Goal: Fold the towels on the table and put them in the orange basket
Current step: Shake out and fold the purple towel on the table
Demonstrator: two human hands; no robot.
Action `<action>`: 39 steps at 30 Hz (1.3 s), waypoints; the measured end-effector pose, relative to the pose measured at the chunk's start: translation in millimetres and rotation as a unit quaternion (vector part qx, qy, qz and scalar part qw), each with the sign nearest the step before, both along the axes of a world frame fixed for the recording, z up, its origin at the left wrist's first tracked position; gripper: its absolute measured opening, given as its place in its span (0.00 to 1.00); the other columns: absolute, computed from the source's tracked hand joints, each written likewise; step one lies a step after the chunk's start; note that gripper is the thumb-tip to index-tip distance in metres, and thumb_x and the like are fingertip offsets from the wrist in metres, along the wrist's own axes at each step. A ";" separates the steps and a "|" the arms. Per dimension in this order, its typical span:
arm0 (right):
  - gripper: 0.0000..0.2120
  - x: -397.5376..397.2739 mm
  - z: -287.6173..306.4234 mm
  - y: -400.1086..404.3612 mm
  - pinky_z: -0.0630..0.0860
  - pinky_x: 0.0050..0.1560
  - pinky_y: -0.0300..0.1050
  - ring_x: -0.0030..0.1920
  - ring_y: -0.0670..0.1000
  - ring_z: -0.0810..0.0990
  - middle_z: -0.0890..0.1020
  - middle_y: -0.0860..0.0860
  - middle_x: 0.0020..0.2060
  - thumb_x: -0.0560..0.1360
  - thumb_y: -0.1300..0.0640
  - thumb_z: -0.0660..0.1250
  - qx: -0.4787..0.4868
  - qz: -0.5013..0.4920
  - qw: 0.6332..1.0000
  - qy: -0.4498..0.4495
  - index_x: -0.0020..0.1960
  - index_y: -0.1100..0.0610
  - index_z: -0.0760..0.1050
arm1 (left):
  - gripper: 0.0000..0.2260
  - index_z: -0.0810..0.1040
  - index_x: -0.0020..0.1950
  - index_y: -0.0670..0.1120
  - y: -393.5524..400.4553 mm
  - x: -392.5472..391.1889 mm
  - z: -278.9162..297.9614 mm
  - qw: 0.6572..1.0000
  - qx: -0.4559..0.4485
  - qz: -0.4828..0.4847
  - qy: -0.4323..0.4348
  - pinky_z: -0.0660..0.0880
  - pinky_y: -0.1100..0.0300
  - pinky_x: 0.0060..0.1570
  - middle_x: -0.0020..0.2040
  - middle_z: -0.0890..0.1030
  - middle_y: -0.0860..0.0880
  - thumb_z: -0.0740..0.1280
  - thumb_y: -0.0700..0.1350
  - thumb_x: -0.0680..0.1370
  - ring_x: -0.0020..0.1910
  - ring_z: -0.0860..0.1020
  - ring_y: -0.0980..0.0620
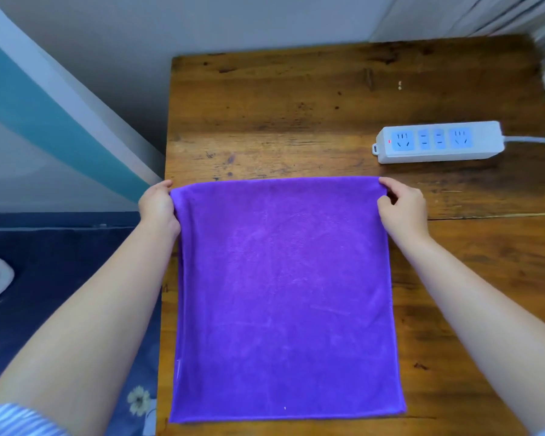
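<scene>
The left hand [157, 205] pinches the far left corner of the purple towel [285, 297], fingers curled round its edge; the right hand [401, 209] pinches the far right corner the same way. Between them the towel lies spread flat on the wooden table [296, 114], its left edge along the table's left side. A white power strip [438, 141] sits beyond the right hand, apart from the towel.

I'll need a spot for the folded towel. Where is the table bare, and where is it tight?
The widest bare patch of table runs from the purple towel's far edge to the wall, left of the power strip. A second lies right of the towel, nearer than the strip. It is tight by the right hand, close below the strip, and along the towel's left edge.
</scene>
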State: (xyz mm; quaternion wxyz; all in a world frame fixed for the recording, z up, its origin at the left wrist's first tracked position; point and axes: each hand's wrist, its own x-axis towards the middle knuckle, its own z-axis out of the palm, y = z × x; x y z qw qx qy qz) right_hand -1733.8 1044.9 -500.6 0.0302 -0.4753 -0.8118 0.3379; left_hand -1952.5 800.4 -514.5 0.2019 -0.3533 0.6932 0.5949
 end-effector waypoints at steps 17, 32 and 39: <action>0.23 -21.2 -12.7 -55.8 0.48 0.73 0.55 0.74 0.59 0.54 0.60 0.59 0.73 0.76 0.60 0.58 0.146 0.288 0.944 -0.061 0.70 0.62 0.62 | 0.17 0.68 0.68 0.38 6.3 55.6 -14.3 0.652 -0.376 -0.570 0.330 0.54 0.51 0.72 0.72 0.64 0.41 0.56 0.40 0.79 0.74 0.57 0.43; 0.27 0.5 -44.7 3.5 0.42 0.73 0.52 0.75 0.53 0.45 0.50 0.51 0.76 0.79 0.47 0.50 0.163 0.256 0.933 -0.195 0.75 0.53 0.50 | 0.25 0.52 0.75 0.50 -25.8 31.6 -39.7 0.683 -0.461 -0.535 0.186 0.46 0.44 0.72 0.77 0.48 0.46 0.51 0.55 0.80 0.76 0.45 0.46; 0.27 21.6 -28.7 -36.2 0.42 0.72 0.57 0.75 0.57 0.46 0.50 0.57 0.75 0.79 0.50 0.52 0.175 0.180 0.955 -0.159 0.74 0.59 0.52 | 0.26 0.55 0.75 0.43 -9.3 104.2 -24.0 0.630 -0.416 -0.583 0.299 0.46 0.46 0.73 0.77 0.51 0.43 0.57 0.48 0.79 0.76 0.48 0.44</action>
